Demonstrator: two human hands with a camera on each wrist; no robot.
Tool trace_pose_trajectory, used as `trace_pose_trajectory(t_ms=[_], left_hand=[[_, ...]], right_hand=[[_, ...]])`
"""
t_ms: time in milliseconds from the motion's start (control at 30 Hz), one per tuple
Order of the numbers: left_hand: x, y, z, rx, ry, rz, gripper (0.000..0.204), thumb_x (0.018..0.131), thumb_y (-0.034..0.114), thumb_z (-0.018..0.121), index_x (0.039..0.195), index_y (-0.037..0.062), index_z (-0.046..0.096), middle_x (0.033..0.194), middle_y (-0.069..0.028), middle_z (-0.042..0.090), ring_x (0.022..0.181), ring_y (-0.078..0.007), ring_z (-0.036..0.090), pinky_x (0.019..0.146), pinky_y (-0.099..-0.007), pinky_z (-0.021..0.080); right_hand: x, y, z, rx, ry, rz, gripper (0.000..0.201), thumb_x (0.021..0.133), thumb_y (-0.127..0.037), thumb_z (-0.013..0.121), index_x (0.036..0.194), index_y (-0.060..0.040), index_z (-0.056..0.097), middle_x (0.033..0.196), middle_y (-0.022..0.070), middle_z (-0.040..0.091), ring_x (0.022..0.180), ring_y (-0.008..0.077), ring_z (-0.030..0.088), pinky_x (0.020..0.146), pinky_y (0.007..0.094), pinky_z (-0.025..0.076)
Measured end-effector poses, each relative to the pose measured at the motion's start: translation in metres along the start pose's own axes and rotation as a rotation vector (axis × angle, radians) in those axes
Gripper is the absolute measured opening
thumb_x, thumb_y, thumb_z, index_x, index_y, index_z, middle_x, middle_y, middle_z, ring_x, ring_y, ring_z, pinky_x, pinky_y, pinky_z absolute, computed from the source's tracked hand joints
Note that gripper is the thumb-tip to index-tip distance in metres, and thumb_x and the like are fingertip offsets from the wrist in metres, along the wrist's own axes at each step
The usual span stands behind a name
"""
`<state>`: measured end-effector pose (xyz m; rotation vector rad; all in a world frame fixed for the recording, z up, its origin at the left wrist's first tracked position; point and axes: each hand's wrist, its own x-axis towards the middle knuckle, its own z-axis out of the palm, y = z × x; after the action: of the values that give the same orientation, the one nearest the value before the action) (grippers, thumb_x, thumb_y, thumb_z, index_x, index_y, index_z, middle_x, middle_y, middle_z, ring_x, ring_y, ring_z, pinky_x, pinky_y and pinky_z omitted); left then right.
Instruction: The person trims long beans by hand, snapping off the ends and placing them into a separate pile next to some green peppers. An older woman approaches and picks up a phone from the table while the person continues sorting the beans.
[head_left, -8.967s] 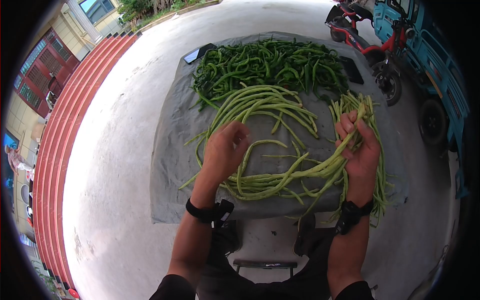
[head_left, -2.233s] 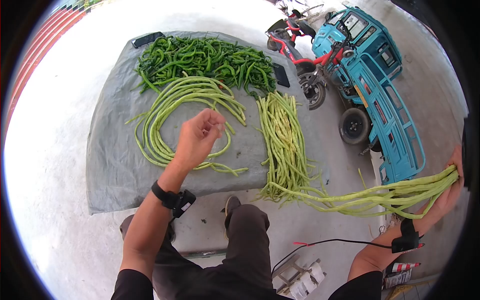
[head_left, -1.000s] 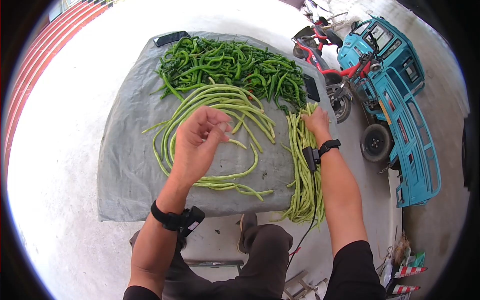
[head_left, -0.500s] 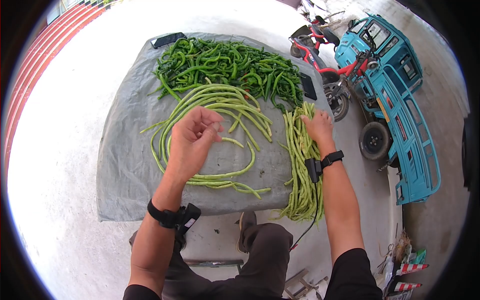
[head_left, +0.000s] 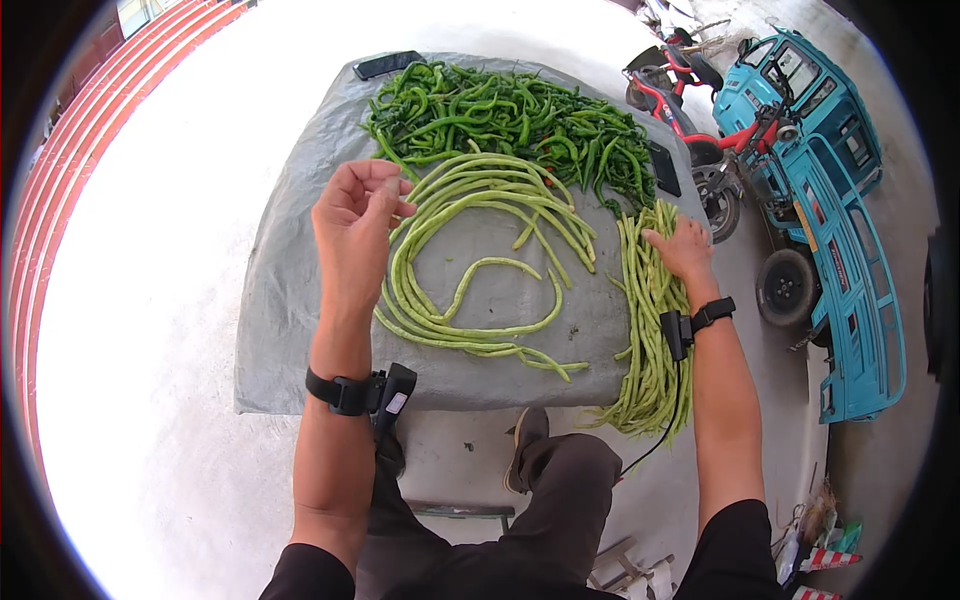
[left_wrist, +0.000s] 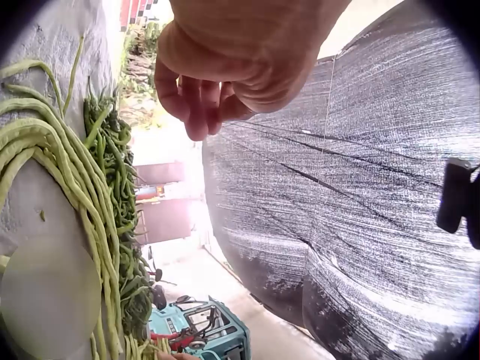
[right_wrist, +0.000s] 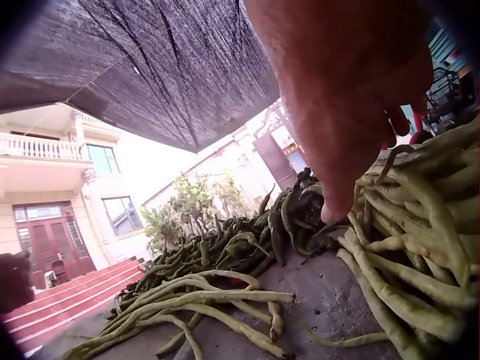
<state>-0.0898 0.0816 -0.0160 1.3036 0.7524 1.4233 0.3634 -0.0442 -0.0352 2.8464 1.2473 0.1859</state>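
The right hand [head_left: 683, 250] rests with relaxed fingers on a straight pile of long beans [head_left: 650, 330] at the right edge of the grey tarp [head_left: 290, 300]. The left hand [head_left: 355, 225] hovers above the tarp's left part with fingers loosely curled, holding nothing, just left of a looped bundle of long beans [head_left: 480, 260]. Green peppers [head_left: 500, 115] lie at the tarp's far end.

matt grey woven tarp [head_left: 300, 300]; smooth waxy long beans [head_left: 480, 200]; glossy green peppers [head_left: 500, 105]
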Motion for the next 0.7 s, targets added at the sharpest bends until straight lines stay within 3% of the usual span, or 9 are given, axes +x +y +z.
trace_pose_trajectory(t_ms=[200,233,333,367,467,567,600,633,700], left_hand=[[0.006,-0.002,-0.015,0.006,0.048,0.011,0.014,0.101,0.008,0.065,0.112,0.0023,0.069,0.099,-0.0068,0.074,0.08,-0.011,0.07,0.07,-0.0236,0.05],[0.007,-0.002,-0.016,0.012,0.046,0.015,0.014,0.101,0.008,0.065,0.112,0.0024,0.069,0.099,-0.0068,0.074,0.08,-0.0112,0.07,0.07,-0.0236,0.05],[0.009,-0.005,-0.018,0.108,0.059,0.032,0.014,0.099,0.007,0.065,0.111,0.002,0.069,0.098,-0.0068,0.073,0.08,-0.0118,0.07,0.07,-0.024,0.051],[0.011,-0.009,-0.019,0.176,0.049,0.032,0.014,0.097,0.007,0.066,0.109,0.0013,0.069,0.097,-0.0061,0.073,0.08,-0.0123,0.07,0.072,-0.0253,0.053],[0.009,-0.014,-0.021,0.5,-0.013,0.042,0.014,0.096,0.007,0.068,0.108,0.0004,0.07,0.097,-0.0048,0.073,0.081,-0.0113,0.07,0.074,-0.0275,0.055],[0.003,-0.017,-0.02,0.74,-0.094,0.092,0.018,0.092,0.008,0.068,0.11,0.002,0.07,0.102,-0.0091,0.076,0.081,-0.0197,0.073,0.076,-0.0344,0.056],[0.002,-0.022,-0.02,0.815,-0.125,0.12,0.019,0.092,0.008,0.068,0.11,0.0026,0.07,0.103,-0.0103,0.076,0.082,-0.0221,0.074,0.077,-0.0359,0.056],[0.001,-0.028,-0.021,0.867,-0.155,0.147,0.021,0.091,0.008,0.066,0.111,0.0048,0.071,0.104,-0.0135,0.076,0.085,-0.0307,0.074,0.078,-0.0411,0.056],[-0.002,-0.037,-0.02,0.953,-0.177,0.168,0.019,0.088,0.006,0.067,0.108,0.0066,0.07,0.1,-0.0119,0.072,0.09,-0.0344,0.071,0.08,-0.0461,0.055]], right_hand=[[-0.009,-0.01,-0.025,0.123,0.029,-0.064,0.084,0.087,-0.061,0.076,0.145,-0.0055,0.053,0.153,0.0227,0.049,0.145,0.0416,0.042,0.115,0.0634,0.034],[-0.011,-0.013,-0.027,0.177,0.134,-0.157,0.073,0.088,-0.054,0.079,0.139,-0.0046,0.059,0.142,0.0224,0.058,0.132,0.0393,0.056,0.107,0.0558,0.045],[-0.03,-0.037,-0.05,0.586,0.077,-0.329,0.061,0.09,-0.044,0.079,0.131,-0.001,0.064,0.123,0.02,0.07,0.109,0.0356,0.069,0.092,0.0467,0.056],[-0.038,-0.048,-0.053,0.678,0.111,-0.446,0.045,0.096,-0.034,0.075,0.124,0.0006,0.067,0.103,0.0141,0.075,0.086,0.0256,0.073,0.075,0.0359,0.058],[-0.091,-0.094,-0.099,1.156,-0.267,-0.341,0.036,0.102,-0.03,0.071,0.121,-0.0006,0.068,0.1,0.0105,0.076,0.08,0.0169,0.072,0.069,0.0292,0.056],[-0.117,-0.114,-0.102,1.484,-0.352,-0.383,0.028,0.105,-0.027,0.068,0.119,-0.0033,0.07,0.097,0.0069,0.075,0.073,0.0107,0.069,0.063,0.0246,0.052],[-0.121,-0.117,-0.1,1.541,-0.336,-0.382,0.027,0.105,-0.027,0.068,0.119,-0.0034,0.07,0.096,0.0068,0.075,0.072,0.0107,0.069,0.062,0.025,0.051],[-0.124,-0.119,-0.099,1.598,-0.318,-0.38,0.027,0.105,-0.027,0.068,0.118,-0.0035,0.07,0.095,0.0066,0.074,0.071,0.0107,0.068,0.062,0.0254,0.051],[-0.127,-0.118,-0.096,1.694,-0.273,-0.369,0.025,0.105,-0.025,0.068,0.118,-0.0036,0.07,0.093,0.0061,0.073,0.069,0.0104,0.066,0.06,0.0259,0.051]])
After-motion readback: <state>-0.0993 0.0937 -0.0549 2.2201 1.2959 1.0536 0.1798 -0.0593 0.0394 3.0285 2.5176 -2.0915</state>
